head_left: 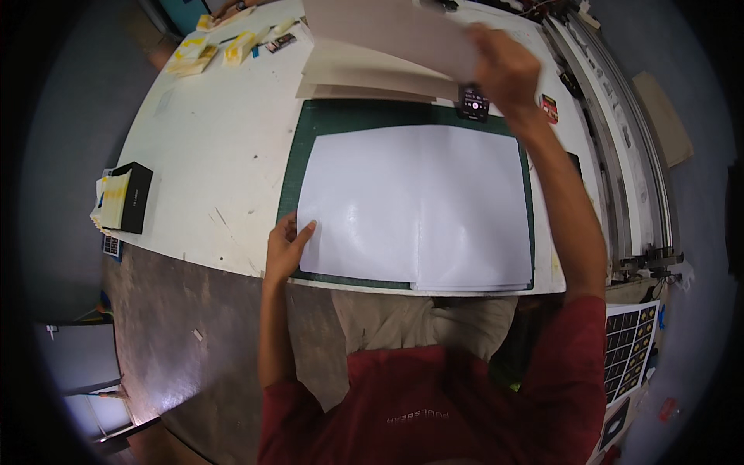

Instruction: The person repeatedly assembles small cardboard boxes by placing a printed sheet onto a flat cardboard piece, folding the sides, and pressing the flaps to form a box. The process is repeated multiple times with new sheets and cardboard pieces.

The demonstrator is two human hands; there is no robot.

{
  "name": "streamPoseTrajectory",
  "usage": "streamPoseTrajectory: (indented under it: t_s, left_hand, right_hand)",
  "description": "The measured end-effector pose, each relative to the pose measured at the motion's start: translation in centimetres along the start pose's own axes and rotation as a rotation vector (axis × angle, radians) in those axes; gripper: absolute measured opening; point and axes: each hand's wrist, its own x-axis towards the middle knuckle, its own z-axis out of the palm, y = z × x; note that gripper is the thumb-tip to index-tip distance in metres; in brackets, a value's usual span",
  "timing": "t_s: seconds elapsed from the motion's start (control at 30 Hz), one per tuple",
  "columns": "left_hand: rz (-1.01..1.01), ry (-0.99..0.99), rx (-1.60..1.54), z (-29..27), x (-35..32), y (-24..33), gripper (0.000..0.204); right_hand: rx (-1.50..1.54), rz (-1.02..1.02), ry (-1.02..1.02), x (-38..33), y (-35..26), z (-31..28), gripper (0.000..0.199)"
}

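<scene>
Two white glossy sheets [364, 205] lie side by side, meeting or overlapping near the middle, on a green cutting mat [293, 182] at the table's near edge. My left hand [288, 244] grips the left edge of the left sheet, its thumb on top and the fingers at the rim. At the far side my right hand [508, 70], a little blurred, is closed on the right end of a greyish cardboard sheet [395, 31], which is lifted and tilted. Beneath it lie more beige cardboard sheets [364, 77], just beyond the mat.
A phone-like black device [473, 103] lies by the mat's far right corner, with a small red packet [549, 108] farther right. Yellow-and-white bundles [194, 56] are at the far left. A black box [136, 198] stands at the left edge. A metal rail [620, 116] runs along the right.
</scene>
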Motion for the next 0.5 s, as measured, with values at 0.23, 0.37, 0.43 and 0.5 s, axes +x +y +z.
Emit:
streamPoseTrajectory:
  t_s: [0.23,0.37,0.43,0.5]
  left_hand:
    - [0.36,0.123,0.042,4.1,-1.1,5.7,0.055]
    - [0.065,-0.584,-0.562,8.2,-0.6,10.6,0.064]
    - [0.01,-0.8,-0.794,10.0,-0.7,13.5,0.072]
    - [-0.093,-0.872,-0.977,11.1,0.3,14.7,0.071]
  right_hand:
    - [0.601,1.048,0.048,-3.0,-0.9,-15.9,0.029]
    - [0.746,1.105,0.043,-11.0,0.1,-18.3,0.026]
    - [0.807,0.981,-0.063,-12.4,0.0,-18.4,0.021]
    - [0.892,0.814,-0.217,-12.5,0.2,-18.5,0.017]
